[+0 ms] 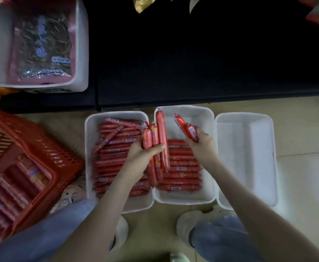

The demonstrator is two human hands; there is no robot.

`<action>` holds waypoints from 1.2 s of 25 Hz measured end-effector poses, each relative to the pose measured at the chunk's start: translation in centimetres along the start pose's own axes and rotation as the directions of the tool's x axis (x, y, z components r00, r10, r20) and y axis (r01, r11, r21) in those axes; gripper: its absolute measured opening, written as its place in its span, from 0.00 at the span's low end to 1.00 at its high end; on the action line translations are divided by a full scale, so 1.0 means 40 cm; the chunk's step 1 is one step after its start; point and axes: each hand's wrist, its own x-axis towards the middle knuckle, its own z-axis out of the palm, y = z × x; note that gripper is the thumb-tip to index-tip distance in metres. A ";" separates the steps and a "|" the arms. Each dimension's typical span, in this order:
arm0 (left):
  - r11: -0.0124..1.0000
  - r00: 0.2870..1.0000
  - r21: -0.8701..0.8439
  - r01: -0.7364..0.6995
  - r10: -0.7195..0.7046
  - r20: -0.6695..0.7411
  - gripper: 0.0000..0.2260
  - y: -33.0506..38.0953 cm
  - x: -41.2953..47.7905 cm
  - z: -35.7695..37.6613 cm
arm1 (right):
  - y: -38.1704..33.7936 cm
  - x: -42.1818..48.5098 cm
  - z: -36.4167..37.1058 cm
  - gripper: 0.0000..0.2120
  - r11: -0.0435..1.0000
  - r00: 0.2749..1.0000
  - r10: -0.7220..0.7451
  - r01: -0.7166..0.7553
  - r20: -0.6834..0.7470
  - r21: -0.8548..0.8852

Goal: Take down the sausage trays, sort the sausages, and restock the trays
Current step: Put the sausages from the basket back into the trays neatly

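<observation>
Three white trays line the floor: the left tray [87, 148] heaped with sausages, the middle tray [202, 114] half stacked, the right tray [249, 148] touching it. Over the middle tray, the left hand [145, 154] has its fingers curled round three long sausages [161, 133], and the right hand [202, 142] has its fingers clutching two short sausages [189, 131].

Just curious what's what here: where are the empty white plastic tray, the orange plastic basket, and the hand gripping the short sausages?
Empty white plastic tray [245, 159]: head view, its bare floor.
Orange plastic basket [31, 140]: head view, its slatted wall.
Right hand [204, 142]: head view, back of the hand.
</observation>
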 end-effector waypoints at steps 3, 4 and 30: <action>0.997 0.995 -0.071 0.024 -0.031 -0.097 0.09 -0.024 0.027 -0.044 | 0.029 0.102 0.037 0.12 0.948 0.991 -0.112 0.129 0.077 -0.289; 0.996 0.993 -0.090 0.029 -0.038 -0.109 0.09 -0.028 0.035 -0.057 | 0.037 0.131 0.053 0.12 0.908 0.983 -0.132 0.171 0.125 -0.382; 0.957 0.986 -0.282 0.067 -0.106 -0.126 0.13 -0.061 0.109 -0.073 | 0.174 0.220 0.162 0.33 0.487 0.844 -0.227 0.530 0.485 -0.695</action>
